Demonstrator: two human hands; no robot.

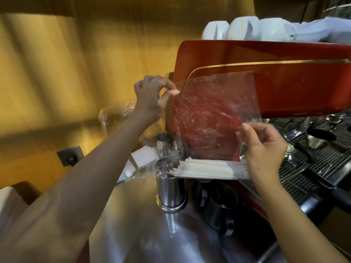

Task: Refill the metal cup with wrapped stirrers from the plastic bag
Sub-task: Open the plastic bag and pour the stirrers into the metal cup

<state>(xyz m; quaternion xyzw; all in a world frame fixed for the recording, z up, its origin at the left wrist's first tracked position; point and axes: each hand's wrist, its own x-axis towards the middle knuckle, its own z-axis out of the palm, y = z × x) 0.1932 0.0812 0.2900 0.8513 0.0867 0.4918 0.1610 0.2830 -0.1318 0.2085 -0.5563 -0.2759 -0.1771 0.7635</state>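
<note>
A clear plastic bag (pixel 214 111) hangs in the air in front of the red espresso machine. My left hand (pixel 152 97) pinches its upper left corner. My right hand (pixel 264 149) grips its lower right edge. A bundle of white wrapped stirrers (pixel 209 168) lies sideways along the bag's bottom, its left ends at the rim of the tall metal cup (pixel 171 188). The cup stands upright on a round steel surface, just below the bag's lower left corner.
The red espresso machine (pixel 284 82) with white cups (pixel 243 28) on top fills the right. Its drip grate (pixel 319 160) holds a small pitcher. Dark metal jugs (pixel 220 204) stand right of the cup. White napkins (pixel 144 156) and another shiny container (pixel 167 143) sit behind it.
</note>
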